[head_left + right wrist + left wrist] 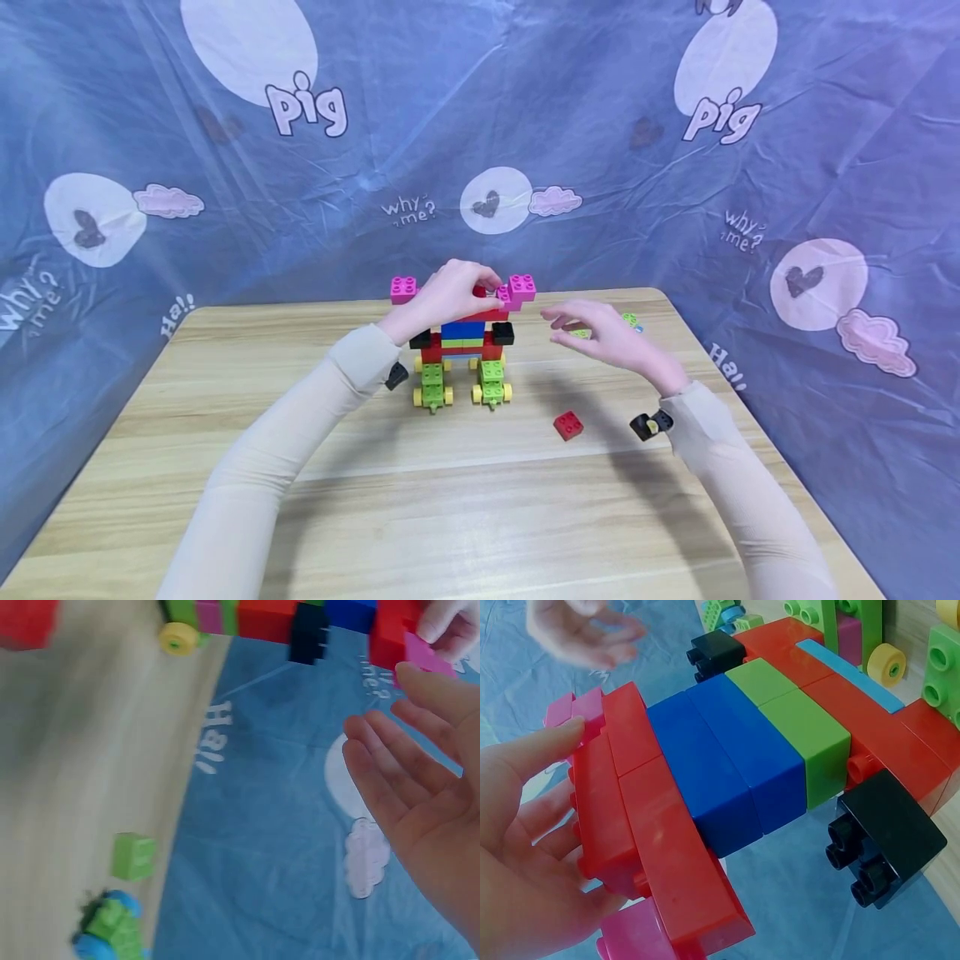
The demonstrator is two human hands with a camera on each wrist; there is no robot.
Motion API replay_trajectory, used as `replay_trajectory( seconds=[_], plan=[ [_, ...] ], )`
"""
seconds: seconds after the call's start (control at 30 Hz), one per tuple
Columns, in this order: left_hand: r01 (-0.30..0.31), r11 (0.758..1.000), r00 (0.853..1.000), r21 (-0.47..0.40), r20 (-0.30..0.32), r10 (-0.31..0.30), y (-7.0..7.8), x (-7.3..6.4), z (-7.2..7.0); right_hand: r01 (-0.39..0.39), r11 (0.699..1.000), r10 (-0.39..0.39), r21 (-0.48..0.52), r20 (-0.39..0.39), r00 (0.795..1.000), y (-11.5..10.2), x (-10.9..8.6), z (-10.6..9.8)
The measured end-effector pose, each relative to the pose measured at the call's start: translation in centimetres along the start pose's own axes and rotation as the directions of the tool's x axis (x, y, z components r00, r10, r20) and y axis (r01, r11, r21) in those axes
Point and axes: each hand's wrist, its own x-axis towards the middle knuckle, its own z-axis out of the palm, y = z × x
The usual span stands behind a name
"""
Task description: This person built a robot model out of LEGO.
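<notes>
A toy brick figure (462,330) stands near the back edge of the table on green wheeled bases with yellow wheels. Its body stacks red, lime green and blue bricks, with black bricks at the sides and pink bricks (522,287) at both upper ends. Reaching over the top, my left hand (452,292) holds the upper red brick (609,814), its thumb at the pink brick beside it and its other fingers round the studded side. My right hand (596,332) hovers to the right of the figure, fingers loosely bent and apart, holding nothing.
On the table (450,517) a loose red brick (568,425) lies in front of my right hand. Behind that hand are a small green brick (133,856) and a green piece with blue wheels (112,928). A blue printed cloth (420,167) hangs close behind the table.
</notes>
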Motion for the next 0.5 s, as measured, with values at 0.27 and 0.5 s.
replay_trajectory(
  seconds=[0.27, 0.5],
  plan=[
    [-0.002, 1.0, 1.0, -0.005, 0.012, 0.003, 0.1, 0.1, -0.1, -0.145, 0.985, 0.134, 0.092, 0.117, 0.984, 1.9, -3.9, 2.4],
    [-0.003, 1.0, 1.0, -0.003, 0.009, 0.004, 0.0, 0.2, 0.0, -0.184, 0.977, 0.149, 0.113, 0.26, 0.954, 3.2, -6.5, 4.4]
  ],
)
